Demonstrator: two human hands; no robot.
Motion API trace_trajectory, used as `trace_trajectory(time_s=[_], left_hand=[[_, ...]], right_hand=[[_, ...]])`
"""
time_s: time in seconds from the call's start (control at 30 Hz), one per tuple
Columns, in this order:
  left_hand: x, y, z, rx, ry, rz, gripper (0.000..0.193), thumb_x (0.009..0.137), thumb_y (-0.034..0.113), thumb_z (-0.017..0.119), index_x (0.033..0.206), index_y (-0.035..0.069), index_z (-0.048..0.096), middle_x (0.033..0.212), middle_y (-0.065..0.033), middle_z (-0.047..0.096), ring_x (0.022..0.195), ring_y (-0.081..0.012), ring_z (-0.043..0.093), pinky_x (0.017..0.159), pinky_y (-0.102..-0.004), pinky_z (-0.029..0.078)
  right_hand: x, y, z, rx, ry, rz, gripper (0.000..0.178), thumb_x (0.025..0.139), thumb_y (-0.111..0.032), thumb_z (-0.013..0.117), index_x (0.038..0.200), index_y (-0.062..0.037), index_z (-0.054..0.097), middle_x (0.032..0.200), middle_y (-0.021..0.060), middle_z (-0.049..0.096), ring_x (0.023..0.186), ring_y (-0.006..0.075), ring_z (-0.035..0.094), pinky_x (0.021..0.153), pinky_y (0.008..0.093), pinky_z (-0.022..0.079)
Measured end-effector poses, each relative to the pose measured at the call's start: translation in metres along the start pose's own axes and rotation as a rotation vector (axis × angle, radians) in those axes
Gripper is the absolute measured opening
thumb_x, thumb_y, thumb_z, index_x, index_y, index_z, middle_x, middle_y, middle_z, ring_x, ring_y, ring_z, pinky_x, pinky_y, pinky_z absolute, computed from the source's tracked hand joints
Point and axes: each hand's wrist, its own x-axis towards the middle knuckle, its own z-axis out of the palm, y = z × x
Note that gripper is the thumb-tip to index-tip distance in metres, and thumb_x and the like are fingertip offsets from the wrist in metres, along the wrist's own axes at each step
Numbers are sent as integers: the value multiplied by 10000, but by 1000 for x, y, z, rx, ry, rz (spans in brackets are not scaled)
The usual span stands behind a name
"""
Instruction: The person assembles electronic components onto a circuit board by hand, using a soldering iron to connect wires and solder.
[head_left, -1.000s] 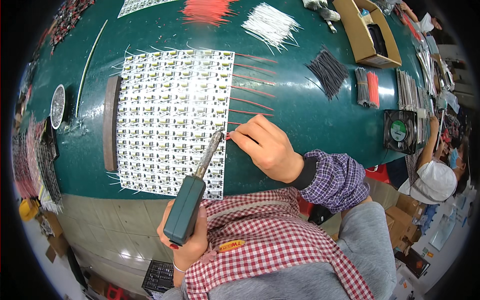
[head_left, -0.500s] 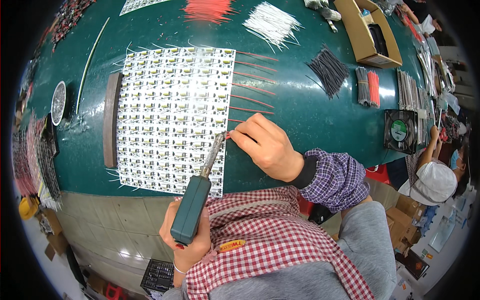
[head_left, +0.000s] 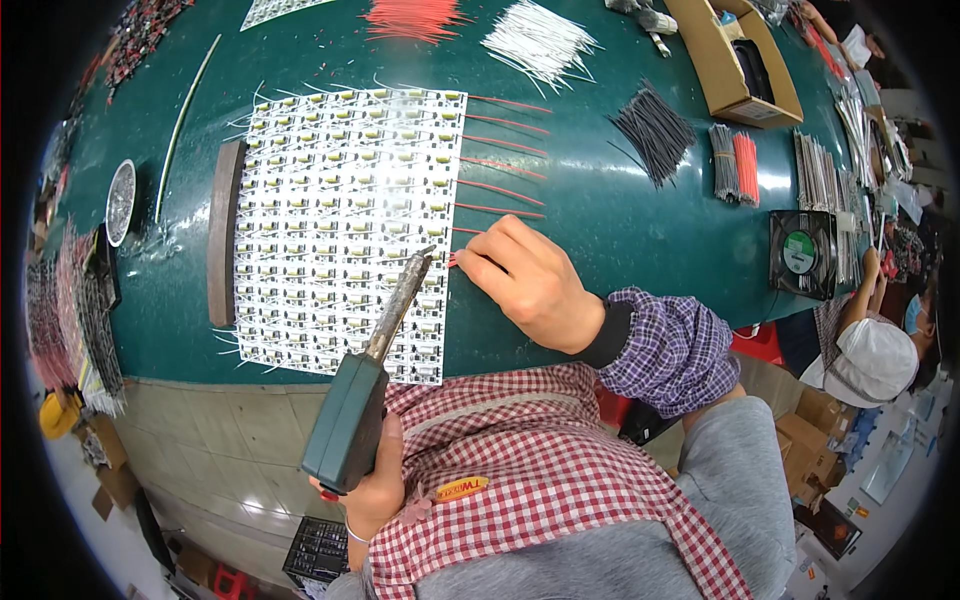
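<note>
A white panel of small circuit boards (head_left: pixel 340 230) lies on the green table, with yellow and black components in rows. Several red wires (head_left: pixel 500 188) stick out from its right edge. My left hand (head_left: pixel 375 480) is closed round the dark green handle of a soldering iron (head_left: pixel 345 425). The iron's tip is over the panel, a little left of its right edge. At that edge my right hand (head_left: pixel 530 285) pinches a short red wire (head_left: pixel 453 260) between thumb and forefinger; most of this wire is hidden by the fingers.
A dark bar (head_left: pixel 226 235) lies along the panel's left edge. Beyond are piles of red wires (head_left: pixel 412 18), white wires (head_left: pixel 540 45) and black wires (head_left: pixel 655 132). A cardboard box (head_left: pixel 720 75) and a small fan (head_left: pixel 802 255) stand at the right. Another person (head_left: pixel 865 360) sits at far right.
The soldering iron has drawn back to the left, its tip coming away from the wire at the panel's edge. My right hand stays at nearly the same spot.
</note>
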Motion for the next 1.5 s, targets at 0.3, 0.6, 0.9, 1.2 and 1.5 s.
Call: trace_trajectory(time_s=[0.3,0.6,0.9,1.2,1.5], left_hand=[[15,17,20,56,21,166,203,796,7,749,964,-86,687,893,-155,703,709,-194,681,633,-292,527],[17,15,21,128,10,253,204,774,-1,743,953,-81,686,866,-161,699,686,-206,685,626,-295,527],[12,8,12,-103,86,-48,250,853,10,693,1083,-60,623,784,-65,605,609,-107,528,571,-234,414],[33,7,-28,-761,-123,-254,118,900,99,653,906,69,539,724,-11,446,662,-122,416,646,-256,392],[33,-31,-53,-807,-175,-499,57,933,121,617,901,92,579,756,-12,502,681,-123,457,678,-255,394]], right_hand=[[-2,0,2,-13,9,-10,284,692,1,649,973,32,632,907,100,595,806,248,577,683,332,513],[-2,0,5,-21,17,-15,267,700,2,649,966,27,636,907,93,598,796,243,573,674,325,509],[-1,2,-4,-89,17,-18,186,703,-38,640,881,9,615,827,92,563,767,244,557,660,330,482],[6,-9,39,-188,179,-82,128,698,-108,601,780,-17,563,837,80,511,853,235,508,705,329,489],[12,-18,32,-168,202,-112,135,725,-132,595,788,-14,577,835,91,531,878,257,526,736,342,488]])
